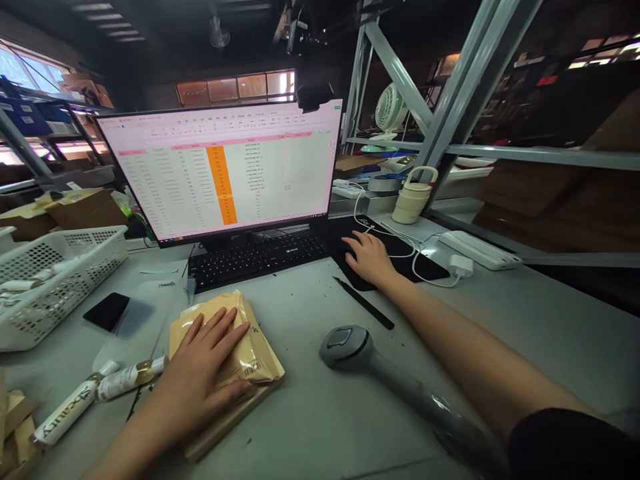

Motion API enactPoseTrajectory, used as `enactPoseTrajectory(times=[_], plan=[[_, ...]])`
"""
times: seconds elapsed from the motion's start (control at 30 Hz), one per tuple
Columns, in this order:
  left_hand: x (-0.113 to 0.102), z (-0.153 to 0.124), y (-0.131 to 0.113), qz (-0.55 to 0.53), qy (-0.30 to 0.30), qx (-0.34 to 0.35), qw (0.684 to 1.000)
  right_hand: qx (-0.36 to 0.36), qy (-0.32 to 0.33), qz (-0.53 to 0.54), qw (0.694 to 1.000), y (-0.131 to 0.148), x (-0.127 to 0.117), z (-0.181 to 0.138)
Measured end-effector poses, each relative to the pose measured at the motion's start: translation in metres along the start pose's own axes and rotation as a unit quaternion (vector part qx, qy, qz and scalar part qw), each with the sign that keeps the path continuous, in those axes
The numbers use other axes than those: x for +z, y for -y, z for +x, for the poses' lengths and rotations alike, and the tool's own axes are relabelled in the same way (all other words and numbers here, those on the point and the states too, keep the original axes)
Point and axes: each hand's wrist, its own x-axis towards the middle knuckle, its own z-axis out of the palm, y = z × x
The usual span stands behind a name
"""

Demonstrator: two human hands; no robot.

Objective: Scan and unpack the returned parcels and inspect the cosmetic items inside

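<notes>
My left hand point(207, 373) lies flat, fingers spread, on a small stack of tan paper packages point(260, 353) at the desk's front. My right hand point(370, 259) rests over the black desk mat point(430, 265), its fingers stretched and slightly apart. Whatever may lie under that palm is hidden. Between my arms lies a grey handheld barcode scanner point(347, 347), its handle toward me. Behind it is a slim black utility-knife-like tool point(365, 303). Two white tubes, one a lettered tube point(70, 410) and one a smaller-print tube point(127, 380), lie left of the packages.
A monitor point(280, 167) with a spreadsheet stands behind a black keyboard point(255, 257). On the left are a white perforated basket point(60, 287) and a dark phone-like slab point(107, 311). A cream bottle point(413, 197), white power strip point(483, 250) and charger point(460, 265) stand at right.
</notes>
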Motion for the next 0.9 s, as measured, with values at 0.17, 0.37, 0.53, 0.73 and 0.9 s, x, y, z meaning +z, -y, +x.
enactPoseTrajectory(times=[0.17, 0.37, 0.53, 0.73, 0.9], plan=[[0.002, 0.0, 0.002, 0.005, -0.008, 0.012, 1.0, -0.047, 0.057, -0.001, 0.997, 0.022, 0.002, 0.019], [0.003, 0.0, 0.004, 0.007, -0.005, 0.009, 1.0, -0.069, 0.081, -0.002, 0.994, 0.043, 0.004, 0.04], [0.002, -0.001, 0.004, 0.0, -0.001, 0.008, 1.0, -0.08, 0.08, -0.001, 0.994, 0.052, 0.011, 0.05], [0.002, 0.001, 0.003, -0.004, 0.001, 0.005, 1.0, -0.062, 0.059, 0.02, 0.996, 0.05, 0.008, 0.054], [0.002, 0.0, 0.002, -0.013, -0.009, 0.002, 1.0, -0.015, 0.013, 0.016, 1.0, 0.023, 0.0, 0.029]])
